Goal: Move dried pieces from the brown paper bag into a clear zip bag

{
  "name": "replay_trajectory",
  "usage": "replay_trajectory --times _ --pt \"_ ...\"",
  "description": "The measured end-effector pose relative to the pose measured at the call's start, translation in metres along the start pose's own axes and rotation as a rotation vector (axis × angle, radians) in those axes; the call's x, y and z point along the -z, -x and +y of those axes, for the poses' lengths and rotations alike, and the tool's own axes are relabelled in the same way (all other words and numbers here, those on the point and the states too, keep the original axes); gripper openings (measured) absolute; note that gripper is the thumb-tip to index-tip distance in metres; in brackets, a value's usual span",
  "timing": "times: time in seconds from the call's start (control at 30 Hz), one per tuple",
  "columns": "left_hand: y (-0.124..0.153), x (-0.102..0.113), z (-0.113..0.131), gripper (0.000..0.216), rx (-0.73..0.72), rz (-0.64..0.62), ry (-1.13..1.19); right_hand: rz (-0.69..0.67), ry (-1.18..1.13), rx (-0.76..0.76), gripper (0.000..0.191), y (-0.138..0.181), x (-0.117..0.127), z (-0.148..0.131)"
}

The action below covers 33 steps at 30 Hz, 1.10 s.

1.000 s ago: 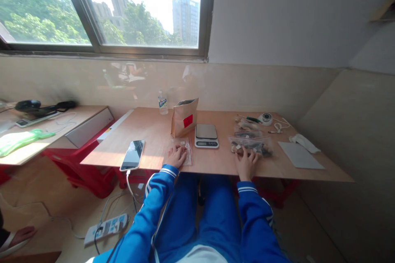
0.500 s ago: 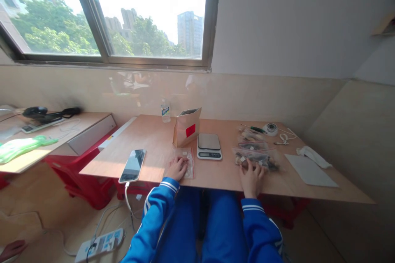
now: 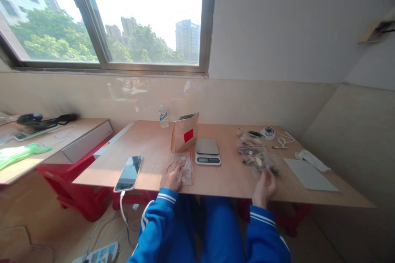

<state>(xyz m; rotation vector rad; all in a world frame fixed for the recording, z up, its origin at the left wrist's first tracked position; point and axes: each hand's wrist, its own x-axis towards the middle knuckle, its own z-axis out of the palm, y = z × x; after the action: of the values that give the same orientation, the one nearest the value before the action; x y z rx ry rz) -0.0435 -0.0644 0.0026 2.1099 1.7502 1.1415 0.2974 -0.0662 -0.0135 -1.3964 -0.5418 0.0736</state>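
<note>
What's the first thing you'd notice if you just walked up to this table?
Probably the brown paper bag with its red sticker, standing upright mid-table beside a small scale. Then the two hands: the left hand rests on a clear plastic bag near the front edge, the right hand lifts a filled clear bag.

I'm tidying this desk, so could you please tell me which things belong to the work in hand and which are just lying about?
In use:
left hand resting on small clear bag
right hand lifting filled clear bag
kitchen scale
brown paper pouch

Lying about:
phone
water bottle
screwdriver
grey sheet
</note>
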Motion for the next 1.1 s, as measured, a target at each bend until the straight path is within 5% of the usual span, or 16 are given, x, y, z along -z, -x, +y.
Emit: replay_trajectory --times 0.1,0.17,0.33,0.4,0.47,0.7,1.0,1.1 --pt "0.001 0.013 0.036 0.027 0.15 0.208 0.256 0.12 -0.148 -0.088 0.057 0.005 -0.007 -0.044" --pt "-0.002 0.022 0.066 0.033 0.257 0.249 0.595 -0.023 -0.234 -0.024 0.054 0.02 -0.013 -0.08" --pt "-0.01 0.03 0.106 0.055 0.429 -0.062 1.251 -1.079 -0.236 0.167 0.041 0.075 -0.018 -0.137" --pt "-0.008 0.026 0.104 0.06 0.512 -0.179 1.306 -1.304 -0.202 0.137 0.039 0.093 -0.019 -0.138" --pt "-0.002 0.019 0.096 0.051 0.557 -0.201 1.266 -1.388 -0.224 0.052 0.037 0.106 -0.021 -0.132" --pt "0.012 0.0 0.086 0.044 0.379 0.094 0.946 -1.07 -0.117 0.123 0.038 0.123 -0.034 -0.126" --pt "0.027 -0.013 0.102 0.049 0.184 0.036 1.019 -1.092 -0.229 -0.025 0.031 0.14 -0.038 -0.127" --pt "0.029 -0.009 0.106 0.054 0.217 0.08 1.077 -0.954 -0.182 -0.07 0.034 0.129 -0.034 -0.125"
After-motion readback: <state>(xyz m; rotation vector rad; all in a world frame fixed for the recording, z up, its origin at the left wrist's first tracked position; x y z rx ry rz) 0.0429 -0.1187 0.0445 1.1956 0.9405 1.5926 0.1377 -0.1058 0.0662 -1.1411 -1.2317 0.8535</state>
